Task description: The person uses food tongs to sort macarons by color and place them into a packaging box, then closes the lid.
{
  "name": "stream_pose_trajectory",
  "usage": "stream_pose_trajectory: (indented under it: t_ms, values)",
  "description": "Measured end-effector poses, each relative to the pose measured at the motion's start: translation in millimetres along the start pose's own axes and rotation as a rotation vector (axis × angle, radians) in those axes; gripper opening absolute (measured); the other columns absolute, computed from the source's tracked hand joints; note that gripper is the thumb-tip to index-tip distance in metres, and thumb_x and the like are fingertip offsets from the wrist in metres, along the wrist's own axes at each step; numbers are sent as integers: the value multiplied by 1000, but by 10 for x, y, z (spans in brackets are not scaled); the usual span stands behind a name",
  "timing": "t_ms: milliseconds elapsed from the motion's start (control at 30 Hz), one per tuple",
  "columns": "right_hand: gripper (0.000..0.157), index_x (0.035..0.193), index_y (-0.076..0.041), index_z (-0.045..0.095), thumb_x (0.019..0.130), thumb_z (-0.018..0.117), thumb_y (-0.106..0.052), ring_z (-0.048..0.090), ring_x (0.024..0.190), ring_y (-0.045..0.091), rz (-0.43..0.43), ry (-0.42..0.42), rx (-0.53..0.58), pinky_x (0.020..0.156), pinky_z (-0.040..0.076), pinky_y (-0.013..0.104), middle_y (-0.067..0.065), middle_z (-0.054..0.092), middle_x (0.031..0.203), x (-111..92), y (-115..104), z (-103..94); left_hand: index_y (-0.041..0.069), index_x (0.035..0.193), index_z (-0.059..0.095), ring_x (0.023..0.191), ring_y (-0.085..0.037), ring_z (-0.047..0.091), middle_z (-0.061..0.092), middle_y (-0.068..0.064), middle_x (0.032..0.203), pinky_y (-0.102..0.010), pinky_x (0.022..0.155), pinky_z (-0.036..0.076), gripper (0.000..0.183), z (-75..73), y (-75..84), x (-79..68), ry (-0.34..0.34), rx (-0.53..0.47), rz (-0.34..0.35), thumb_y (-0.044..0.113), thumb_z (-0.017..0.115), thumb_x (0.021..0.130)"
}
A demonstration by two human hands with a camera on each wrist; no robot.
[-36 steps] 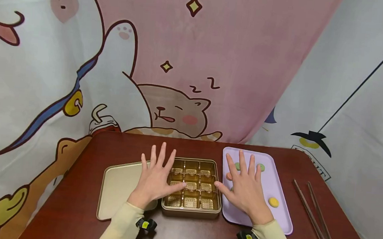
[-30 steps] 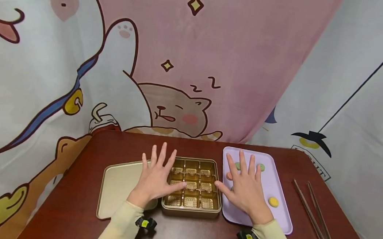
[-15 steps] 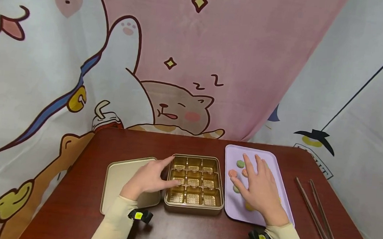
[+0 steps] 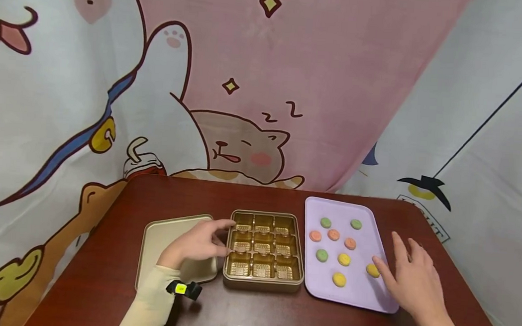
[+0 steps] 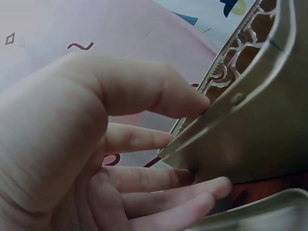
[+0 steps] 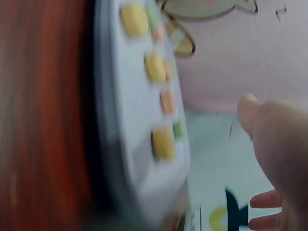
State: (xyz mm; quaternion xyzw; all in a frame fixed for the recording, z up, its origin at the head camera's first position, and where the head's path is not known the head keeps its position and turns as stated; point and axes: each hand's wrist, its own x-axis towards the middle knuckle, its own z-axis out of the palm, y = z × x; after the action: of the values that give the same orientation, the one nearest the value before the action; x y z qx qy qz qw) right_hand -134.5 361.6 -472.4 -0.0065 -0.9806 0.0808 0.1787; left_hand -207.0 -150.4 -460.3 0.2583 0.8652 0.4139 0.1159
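Two hands (image 4: 417, 287) farther apart (nine macarons (image 4: 344, 259))

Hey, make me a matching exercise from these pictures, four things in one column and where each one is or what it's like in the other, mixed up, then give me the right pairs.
Column one:
1. Gold box
2. Lilac tray
3. Flat gold panel
4. Right hand

Column two:
A. Bears small green, pink and yellow discs
B. Near the tray's right edge, holding nothing
C. Divided into nine compartments
D. Partly hidden behind the left hand in the head view

Right pairs: 1-C, 2-A, 3-D, 4-B
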Motion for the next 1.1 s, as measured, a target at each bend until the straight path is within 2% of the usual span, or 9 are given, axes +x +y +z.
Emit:
stream_pose_trajectory:
  t_ms: [167, 267, 400, 533, 600, 667, 833, 933, 1100]
  values:
    - [91, 155, 8, 30, 98, 67, -51, 37, 120, 70, 149, -100, -64, 91, 39, 84, 49, 34, 137, -101, 417, -66, -3, 153, 48, 87, -17, 77, 57, -29, 145, -28, 77, 62, 77, -23, -27, -2, -21, -69, -6, 7, 80, 83]
    - [95, 149, 16, 30, 97, 65, -56, 40, 111, 70, 256, -203, -90, 83, 44, 82, 51, 35, 127, -147, 575, -101, -3, 153, 47, 87, -17, 77, 57, -30, 145, -29, 77, 63, 78, -42, -22, -5, -29, -85, -7, 6, 80, 83]
    - [98, 136, 23, 30, 97, 62, -61, 49, 95, 64, 342, -355, -112, 72, 51, 74, 50, 41, 111, -194, 672, -124, -2, 154, 47, 88, -16, 77, 57, -28, 146, -29, 78, 62, 79, -47, -8, -8, -27, -73, -26, 6, 81, 83]
    - [84, 114, 21, 35, 97, 66, -55, 56, 75, 50, 378, -438, -117, 60, 53, 60, 40, 45, 91, -243, 702, -102, -1, 154, 47, 88, -16, 77, 56, -28, 147, -29, 78, 62, 79, -35, -3, -11, -26, -74, -41, 5, 81, 83]
    - [73, 105, 17, 37, 97, 69, -48, 56, 71, 44, 393, -445, -117, 57, 53, 56, 35, 46, 86, -268, 712, -85, -1, 154, 46, 88, -16, 76, 56, -28, 147, -29, 78, 62, 79, -25, 2, -10, -29, -81, -42, 5, 81, 83]
    - [64, 101, 16, 39, 98, 70, -39, 58, 70, 43, 389, -430, -115, 58, 53, 56, 33, 47, 84, -272, 718, -68, -2, 154, 47, 88, -17, 76, 56, -28, 146, -29, 77, 62, 79, -22, 1, -12, -27, -81, -40, 5, 81, 83]
    - [44, 91, 17, 43, 100, 65, -20, 59, 71, 51, 314, -357, -90, 60, 51, 64, 34, 47, 81, -273, 754, -37, -2, 153, 48, 88, -18, 76, 57, -28, 145, -28, 77, 62, 78, -18, -12, -11, -17, -79, -35, 5, 81, 82]
    - [39, 86, 18, 45, 101, 61, -14, 58, 70, 53, 284, -348, -83, 60, 51, 65, 36, 44, 80, -279, 766, -13, -2, 153, 47, 88, -18, 77, 57, -28, 146, -28, 77, 62, 78, -17, -21, -7, -21, -89, -32, 5, 81, 82]
    - [35, 82, 17, 41, 103, 53, -8, 57, 63, 49, 314, -313, -79, 57, 51, 61, 38, 37, 83, -292, 722, 24, -3, 153, 46, 90, -21, 77, 56, -29, 147, -28, 77, 62, 78, -20, -39, 3, -32, -106, -24, 4, 80, 83]
